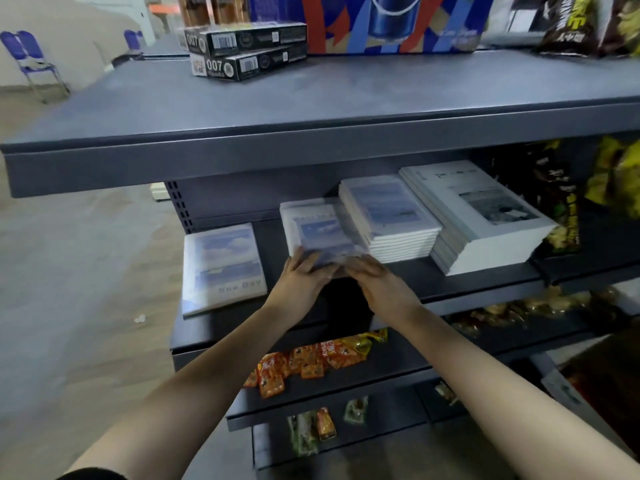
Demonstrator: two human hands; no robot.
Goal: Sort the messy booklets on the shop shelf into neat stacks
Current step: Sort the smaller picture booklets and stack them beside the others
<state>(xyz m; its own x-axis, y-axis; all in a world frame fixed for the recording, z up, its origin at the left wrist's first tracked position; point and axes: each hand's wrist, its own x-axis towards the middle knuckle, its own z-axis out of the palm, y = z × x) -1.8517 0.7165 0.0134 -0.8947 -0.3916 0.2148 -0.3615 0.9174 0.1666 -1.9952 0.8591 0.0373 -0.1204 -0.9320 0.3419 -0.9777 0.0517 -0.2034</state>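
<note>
The person is wearing something with a black sleeve, only its rounded edge showing on the left arm. Beyond the sleeve that arm is showing bare to the left grip; the right arm and right grip are going uncovered too.

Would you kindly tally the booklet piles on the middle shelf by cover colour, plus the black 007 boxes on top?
Blue-cover piles: 3
Grey-cover piles: 1
007 boxes: 2
Total: 6
</note>
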